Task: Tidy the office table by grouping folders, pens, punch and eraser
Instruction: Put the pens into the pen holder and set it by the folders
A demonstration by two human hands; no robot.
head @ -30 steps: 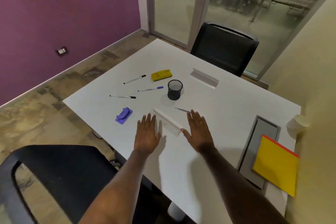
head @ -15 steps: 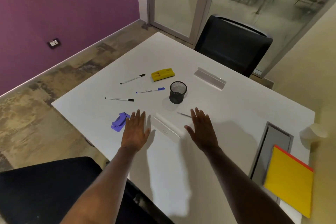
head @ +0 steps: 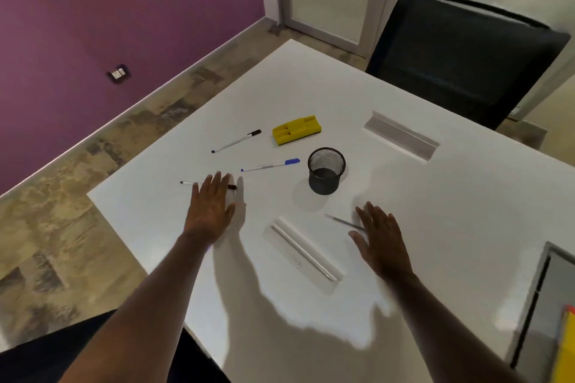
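A black-capped pen (head: 186,183) lies near the left edge of the white worktop (head: 435,211), its long axis running left to right, cap end to the right and mostly hidden under the left hand (head: 213,205). That hand is spread flat above it, fingers (head: 217,180) straight and wide, holding nothing. The right hand (head: 381,239) is likewise flat and empty, fingers extended, its fingertips just beside a thin grey pen (head: 343,222) that slants from far left to near right. Farther off, a blue-capped pen (head: 270,165) lies nearly level with its cap toward the mesh pen cup (head: 326,170), and another black-capped pen (head: 236,140) angles up to the far right, beside the yellow eraser (head: 296,130). Two clear holders (head: 300,253) sit on the worktop; a black chair (head: 460,56) stands at the far side. The step appears to be gathering pens: pinching each barrel mid-length and keeping it level should let it drop cleanly into the cup, which looks light enough to tip if knocked.
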